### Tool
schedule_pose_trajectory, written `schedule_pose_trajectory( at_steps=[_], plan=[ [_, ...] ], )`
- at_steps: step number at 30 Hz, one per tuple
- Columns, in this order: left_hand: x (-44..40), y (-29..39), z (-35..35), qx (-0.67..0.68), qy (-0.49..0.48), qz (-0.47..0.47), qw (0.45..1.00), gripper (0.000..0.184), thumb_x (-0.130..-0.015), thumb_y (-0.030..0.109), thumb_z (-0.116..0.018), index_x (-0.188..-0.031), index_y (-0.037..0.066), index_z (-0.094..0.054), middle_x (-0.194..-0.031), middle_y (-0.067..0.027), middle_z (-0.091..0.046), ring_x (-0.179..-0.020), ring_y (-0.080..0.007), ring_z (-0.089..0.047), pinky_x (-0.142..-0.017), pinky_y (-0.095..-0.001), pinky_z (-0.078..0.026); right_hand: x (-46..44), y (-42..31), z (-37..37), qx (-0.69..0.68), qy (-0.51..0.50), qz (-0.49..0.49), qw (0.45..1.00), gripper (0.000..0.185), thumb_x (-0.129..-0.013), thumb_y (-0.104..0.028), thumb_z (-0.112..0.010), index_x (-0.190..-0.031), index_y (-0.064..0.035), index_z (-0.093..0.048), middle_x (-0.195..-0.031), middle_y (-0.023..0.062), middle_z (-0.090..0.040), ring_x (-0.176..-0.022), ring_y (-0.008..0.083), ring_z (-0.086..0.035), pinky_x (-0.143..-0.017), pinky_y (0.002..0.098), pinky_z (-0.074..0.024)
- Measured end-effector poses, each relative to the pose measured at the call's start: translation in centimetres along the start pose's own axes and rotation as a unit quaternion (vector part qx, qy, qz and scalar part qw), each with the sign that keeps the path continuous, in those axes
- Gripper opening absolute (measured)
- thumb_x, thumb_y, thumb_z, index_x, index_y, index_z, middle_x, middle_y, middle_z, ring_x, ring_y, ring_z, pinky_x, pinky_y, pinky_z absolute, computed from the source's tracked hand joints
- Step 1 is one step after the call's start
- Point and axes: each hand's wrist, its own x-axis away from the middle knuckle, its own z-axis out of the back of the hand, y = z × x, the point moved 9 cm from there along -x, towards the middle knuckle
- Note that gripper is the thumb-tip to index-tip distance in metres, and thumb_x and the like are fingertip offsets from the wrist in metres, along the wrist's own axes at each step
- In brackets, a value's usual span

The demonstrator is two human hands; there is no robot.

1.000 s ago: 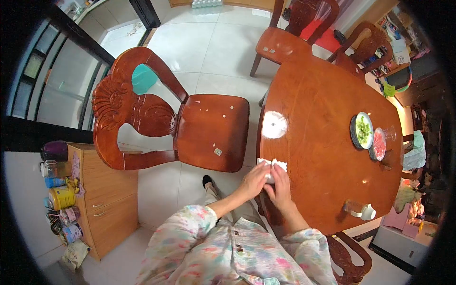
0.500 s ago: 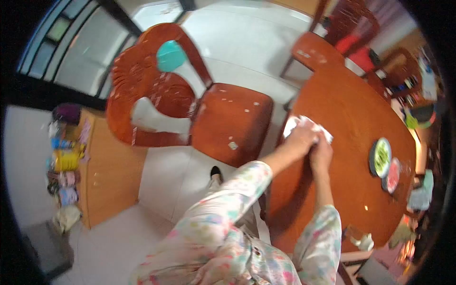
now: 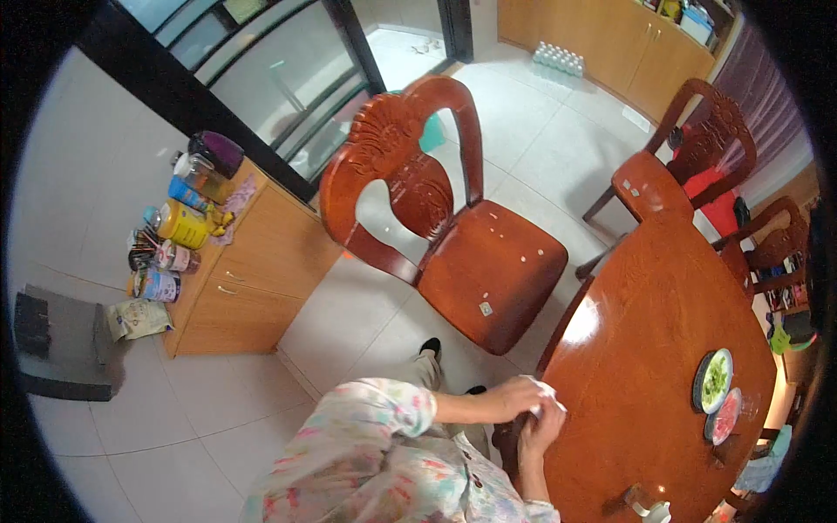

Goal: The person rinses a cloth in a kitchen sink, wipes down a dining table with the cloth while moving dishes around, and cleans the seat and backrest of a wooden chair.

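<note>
Both hands meet at the near-left edge of the brown wooden table [image 3: 628,349]. Crumpled white tissue [image 3: 546,392] shows between them. My left hand [image 3: 516,397], on the arm reaching in from the left, is closed on the tissue. Just below and to the right, my right hand [image 3: 544,429] has its fingers bent against the same tissue. Whatever else may lie within the fingers is hidden.
A wooden chair [image 3: 497,279] stands left of the table. On the table are a plate of chopped greens [image 3: 716,382], a plate of red food [image 3: 724,417] and a white-lidded jug [image 3: 656,512]. A cabinet [image 3: 253,279] holding jars is at the left.
The view has turned and the chair shows farther right. My hands went out over the table with the tissue half a second ago and are now back at its edge.
</note>
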Motion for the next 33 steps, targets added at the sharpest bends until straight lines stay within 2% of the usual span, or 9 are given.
schedule_pose_trajectory(
  at_steps=[4, 8, 10, 12, 15, 20, 25, 26, 33],
  plan=[
    [3.6, -3.4, 11.3, 0.011, 0.085, 0.148, 0.985, 0.032, -0.078, -0.002, -0.057, -0.11, 0.004, -0.057, -0.11, -0.0116, -0.057, -0.105, -0.0298, -0.054, -0.09, -0.04, -0.044, -6.7, -5.8, -7.5, -0.344, -0.142, -0.143, 0.917, 0.048, -0.072, 0.004, -0.057, -0.12, -0.0026, -0.053, -0.119, 0.0157, -0.051, -0.106, 0.0293, -0.052, -0.091, 0.0387, -0.0434],
    [5.5, -4.1, 23.8, 0.07, 0.213, 0.275, 0.935, 0.027, -0.083, 0.0, -0.055, -0.11, 0.003, -0.057, -0.11, -0.0114, -0.057, -0.1, -0.0266, -0.059, -0.086, -0.0359, -0.047, -13.8, -17.2, -11.9, -0.443, -0.237, 0.012, 0.864, 0.053, -0.073, -0.004, -0.071, -0.121, -0.0026, -0.05, -0.117, 0.0109, -0.051, -0.109, 0.0219, -0.051, -0.089, 0.0341, -0.046],
    [6.4, -3.5, 30.6, -0.041, 0.277, 0.214, 0.936, 0.028, -0.084, 0.0, -0.053, -0.112, 0.001, -0.057, -0.113, -0.0115, -0.056, -0.105, -0.0241, -0.056, -0.09, -0.0359, -0.045, -16.1, -22.2, -14.8, -0.497, -0.305, -0.06, 0.81, 0.047, -0.073, -0.004, -0.072, -0.116, -0.0024, -0.051, -0.109, 0.0064, -0.054, -0.105, 0.0175, -0.053, -0.089, 0.0312, -0.0461],
    [8.4, -3.3, 37.5, -0.176, 0.38, 0.166, 0.893, 0.029, -0.085, 0.002, -0.051, -0.113, -0.002, -0.056, -0.116, -0.0127, -0.055, -0.111, -0.0224, -0.051, -0.095, -0.0368, -0.041, -18.7, -25.9, -17.3, -0.506, -0.245, -0.055, 0.825, 0.042, -0.076, -0.001, -0.069, -0.114, -0.0029, -0.052, -0.107, 0.0042, -0.055, -0.099, 0.0131, -0.054, -0.086, 0.026, -0.0447],
    [11.1, -7.6, 45.6, -0.046, 0.522, 0.229, 0.82, 0.035, -0.094, 0.02, -0.044, -0.12, -0.003, -0.052, -0.124, -0.013, -0.051, -0.116, -0.0214, -0.047, -0.099, -0.0349, -0.036, -22.1, -31.4, -20.3, -0.562, -0.123, -0.015, 0.818, 0.049, -0.077, -0.003, -0.067, -0.123, -0.0031, -0.049, -0.112, 0.0095, -0.052, -0.104, 0.0198, -0.052, -0.091, 0.0305, -0.0417],
    [12.5, -17.3, 45.8, 0.276, 0.481, 0.288, 0.781, 0.052, -0.101, 0.036, -0.032, -0.137, -0.001, -0.038, -0.136, -0.01, -0.043, -0.125, -0.0191, -0.04, -0.106, -0.0325, -0.029, -25.2, -35.2, -26.5, -0.414, 0.017, 0.117, 0.903, 0.039, -0.082, -0.003, -0.055, -0.12, 0.0005, -0.046, -0.114, 0.0178, -0.046, -0.11, 0.0332, -0.044, -0.096, 0.0376, -0.0365],
    [12.0, -16.3, 46.1, 0.272, 0.465, 0.332, 0.774, 0.051, -0.1, 0.033, -0.037, -0.137, -0.002, -0.036, -0.137, -0.0103, -0.043, -0.125, -0.0199, -0.04, -0.107, -0.0322, -0.029, -32.7, -33.6, -27.1, -0.42, 0.087, 0.016, 0.903, 0.029, -0.084, -0.005, -0.052, -0.113, -0.0013, -0.048, -0.097, 0.0074, -0.052, -0.088, 0.017, -0.052, -0.077, 0.0288, -0.0447],
    [12.1, -16.4, 45.8, 0.281, 0.473, 0.349, 0.759, 0.051, -0.1, 0.032, -0.037, -0.138, -0.002, -0.036, -0.137, -0.0104, -0.042, -0.125, -0.02, -0.04, -0.107, -0.0322, -0.029, -30.8, -33.6, -27.8, -0.482, 0.013, -0.015, 0.876, 0.03, -0.081, -0.006, -0.055, -0.109, 0.0015, -0.049, -0.102, 0.016, -0.049, -0.095, 0.0305, -0.049, -0.086, 0.0371, -0.04],
    [11.7, -15.6, 44.8, 0.355, 0.467, 0.332, 0.738, 0.046, -0.099, 0.021, -0.039, -0.14, 0.0, -0.032, -0.14, -0.0098, -0.04, -0.128, -0.0188, -0.039, -0.106, -0.0328, -0.03, -27.2, -31.5, -27.4, -0.471, -0.017, 0.015, 0.882, 0.029, -0.08, -0.003, -0.055, -0.108, 0.0019, -0.05, -0.103, 0.0164, -0.049, -0.097, 0.0301, -0.049, -0.087, 0.0365, -0.04]
  ],
)
